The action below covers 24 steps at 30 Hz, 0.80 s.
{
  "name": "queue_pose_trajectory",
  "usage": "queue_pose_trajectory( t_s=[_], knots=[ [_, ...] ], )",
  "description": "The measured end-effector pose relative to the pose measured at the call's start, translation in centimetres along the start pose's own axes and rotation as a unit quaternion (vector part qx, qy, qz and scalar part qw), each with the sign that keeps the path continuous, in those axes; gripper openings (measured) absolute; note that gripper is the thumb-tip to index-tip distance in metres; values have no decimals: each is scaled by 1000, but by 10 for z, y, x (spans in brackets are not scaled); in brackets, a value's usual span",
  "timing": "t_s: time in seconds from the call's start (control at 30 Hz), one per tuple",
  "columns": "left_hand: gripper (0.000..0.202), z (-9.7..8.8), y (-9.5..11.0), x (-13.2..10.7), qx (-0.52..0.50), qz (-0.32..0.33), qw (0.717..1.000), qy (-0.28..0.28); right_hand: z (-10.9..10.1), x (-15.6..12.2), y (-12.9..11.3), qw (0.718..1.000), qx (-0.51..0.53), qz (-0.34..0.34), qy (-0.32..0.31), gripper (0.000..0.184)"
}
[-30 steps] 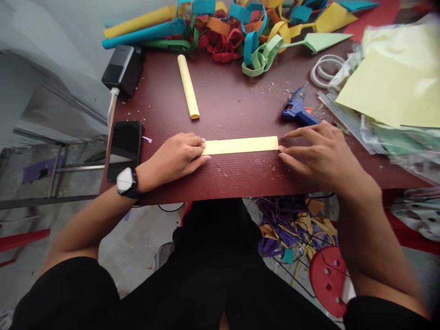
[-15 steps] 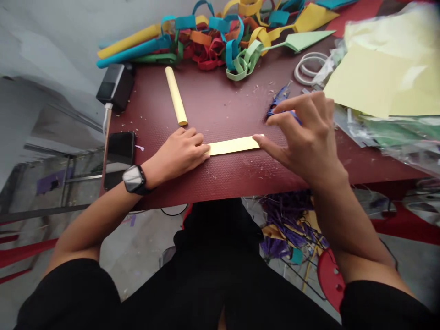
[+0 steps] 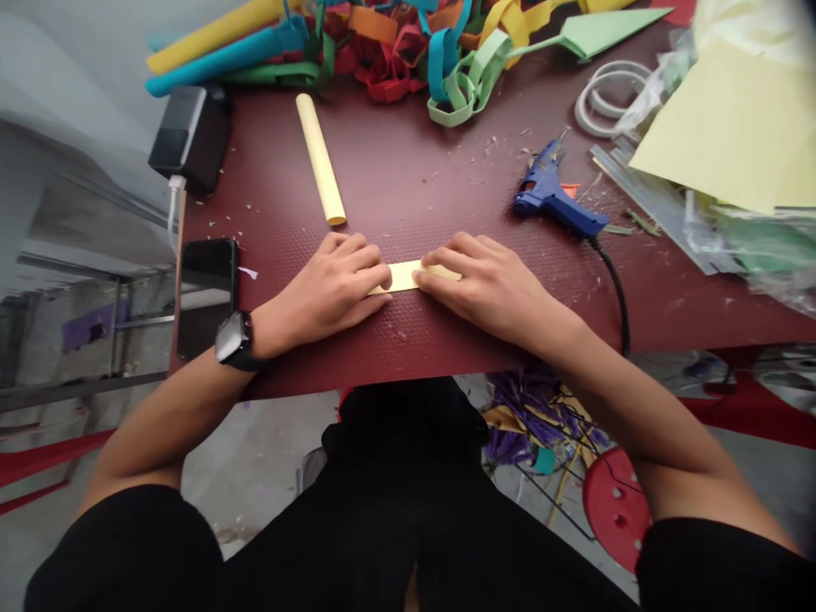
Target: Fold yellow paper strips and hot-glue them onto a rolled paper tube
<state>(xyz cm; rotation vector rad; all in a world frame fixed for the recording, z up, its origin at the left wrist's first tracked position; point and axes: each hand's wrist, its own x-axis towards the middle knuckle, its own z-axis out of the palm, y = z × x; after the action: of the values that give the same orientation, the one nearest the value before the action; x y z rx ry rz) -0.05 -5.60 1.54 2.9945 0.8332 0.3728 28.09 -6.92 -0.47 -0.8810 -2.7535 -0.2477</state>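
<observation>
Two bare hands in the head cam view, both on one yellow paper strip lying flat nr ctr of frame, on the dark red table. L hand, left of ctr, is half curled: index tip on the strip's left part, thumb along its lower edge. Can't tell if it pinches the paper or just presses it. R hand, right of ctr, has thumb & index a bit apart, tips on the strip w/ some yellow showing btwn them; pinch or press, can't tell either. Short bit of strip is bare btwn the hands; its ends are partly hidden by fingers.

Black watch on L wrist, lower left of ctr. Phone flat just beside it, mid left, w/ black charger box & white cable at upper left. Pale yellow paper tube lies slanted above L hand. Blue glue gun is on its side, upper right of R hand, black cord running down over the table edge. Along the top: pile of coloured paper loops. Upper right: white tape rings near a yellow sheet on clear plastic bags. Lower right: red stool & purple scraps.
</observation>
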Motion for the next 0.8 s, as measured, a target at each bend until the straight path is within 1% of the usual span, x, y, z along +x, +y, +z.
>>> queue_pose_trajectory(
  t_s=[0.1,0.2,0.23,0.3,0.37,0.4,0.43,0.47,0.57,0.63,0.73,0.8],
  knots=[
    [25,1,0,0,-30,-12,999,4,3,-3,2,1000,-16,-9,21,20],
    [22,2,2,-1,-64,-12,998,3,4,-5,1,999,-38,-15,25,21],
    [21,1,3,-2,-91,-5,996,5,4,-5,1,999,-42,-15,24,21],
    [14,-2,4,-3,-182,14,983,21,4,-5,0,999,-41,-13,19,23],
    [7,-5,4,-4,-268,21,962,56,4,-5,0,1000,-25,-11,16,24],
    [5,-6,3,-5,-284,16,956,71,5,-5,0,1000,-13,-8,16,24],
    [6,-6,3,-5,-275,8,958,83,5,-5,-1,1000,-2,-4,16,25],
    [8,-5,2,-5,-243,0,966,87,6,-4,-1,1000,5,0,16,25],
    [16,2,0,-4,-113,0,992,63,6,-4,-1,1000,0,7,13,27],
    [17,7,1,-3,-48,10,998,47,6,-3,-2,1000,-16,8,13,27],
    [26,11,5,-2,4,4,999,40,5,-2,-4,999,-29,11,13,27],
    [26,12,8,-3,7,-9,999,39,5,0,-5,999,-30,19,7,28]
  ],
)
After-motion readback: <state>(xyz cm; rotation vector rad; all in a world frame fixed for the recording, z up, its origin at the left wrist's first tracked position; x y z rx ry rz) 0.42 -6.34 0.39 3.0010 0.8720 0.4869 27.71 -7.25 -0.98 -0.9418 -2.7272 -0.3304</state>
